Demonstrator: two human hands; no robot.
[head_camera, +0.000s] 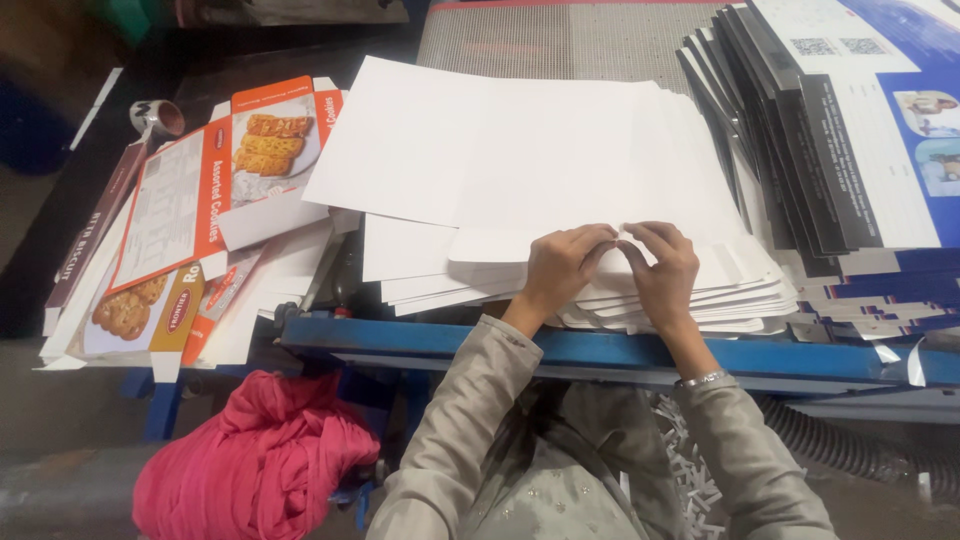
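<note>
A loose stack of white card sheets (520, 150) lies fanned out on a blue metal table (420, 345). My left hand (562, 265) and my right hand (660, 270) meet at the stack's near edge, their fingertips pinching the edge of the top white sheet (500, 245). Both sleeves are grey-beige, and a silver bangle (703, 379) sits on my right wrist.
Flattened orange and white biscuit cartons (190, 200) lie at the left. Stacked dark and blue printed cartons (860, 130) lean at the right. A pink cloth bundle (250, 460) sits low at the left, a corrugated hose (850, 450) runs under the table, and a small cup (157, 118) stands far left.
</note>
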